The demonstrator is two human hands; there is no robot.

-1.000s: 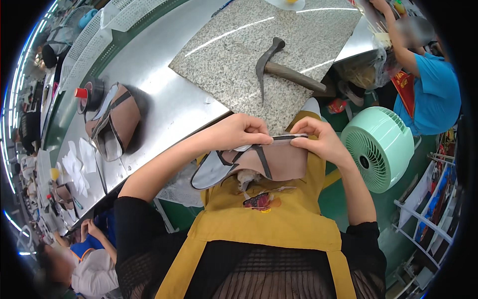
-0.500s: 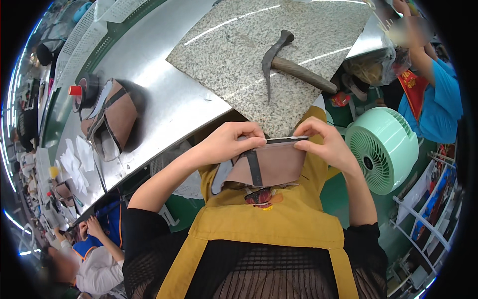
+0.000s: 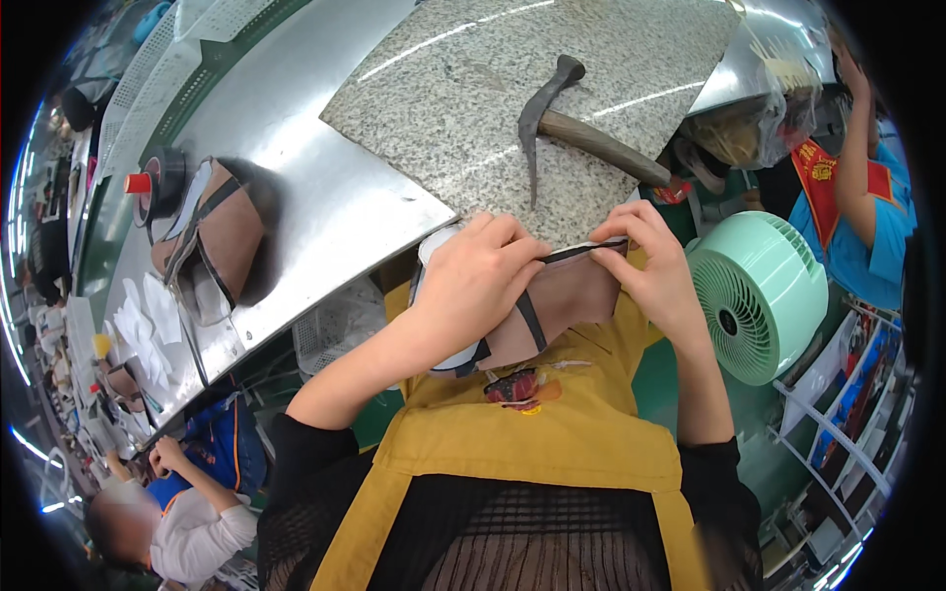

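A pinkish-brown shoe upper (image 3: 576, 300) with a black strip across it is held over my lap, against the front edge of the stone slab. Along its top edge runs a black band with a thin white border. My left hand (image 3: 478, 271) pinches that edge near its middle, the back of the hand covering part of the upper. At the edge's right end, my right hand (image 3: 645, 258) grips it between thumb and fingers. Beyond both hands, a hammer (image 3: 601, 148) with a wooden handle and a dark curved head lies on the speckled slab (image 3: 443, 108).
A similar upper (image 3: 232, 231) stands on the metal table (image 3: 325, 212) at left, beside a black round container (image 3: 163, 182) with a red cap. White scraps (image 3: 148, 325) lie nearer. A mint-green fan (image 3: 759, 295) stands at right. Co-workers are at far right and lower left.
My left hand has moved in toward the right and turned over the upper, its back now uppermost. The upper has shifted slightly right and up, and its right end is raised.
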